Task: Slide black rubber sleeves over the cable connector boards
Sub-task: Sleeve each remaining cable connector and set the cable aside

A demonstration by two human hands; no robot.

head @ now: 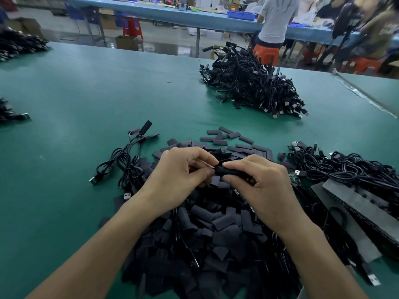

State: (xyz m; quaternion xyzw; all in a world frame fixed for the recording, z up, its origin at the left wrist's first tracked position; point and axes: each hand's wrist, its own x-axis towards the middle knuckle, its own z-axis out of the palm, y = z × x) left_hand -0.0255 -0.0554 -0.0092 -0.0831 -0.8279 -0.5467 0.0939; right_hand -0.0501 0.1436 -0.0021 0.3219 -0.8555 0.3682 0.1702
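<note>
- A dark pile (20, 44) of cables is lying at the far left corner of the green table (86, 93), and a smaller one (9, 114) is lying at the left edge, nearer.
- A loose bundle (125, 167) of black cables is lying left of the hands, with its USB plugs pointing toward the table's near side.
- The left hand (183, 171) is hovering over the middle of the table. Its fingers are curling, and thumb and forefinger are pinching at the left end of the sleeve (228, 171). I cannot tell what is lying between these fingertips.
- The sleeve is being held in the air between both hands, lying almost level, just above the heap (205, 234) of flat black sleeves.
- The heap is spreading from under the forearms up to behind the hands.
- The right hand (259, 180) is gripping the sleeve from the right, thumb below and fingers on top.
- A large mound (252, 87) of cables is lying far behind the hands, well apart from them.
- A small green board (294, 177) is showing just beside the right hand.
- More cables (349, 169) are lying at the right, partly over grey foam strips (356, 203).
- Behind the table, a person (276, 20) in a white shirt is standing near an orange stool (266, 53).
</note>
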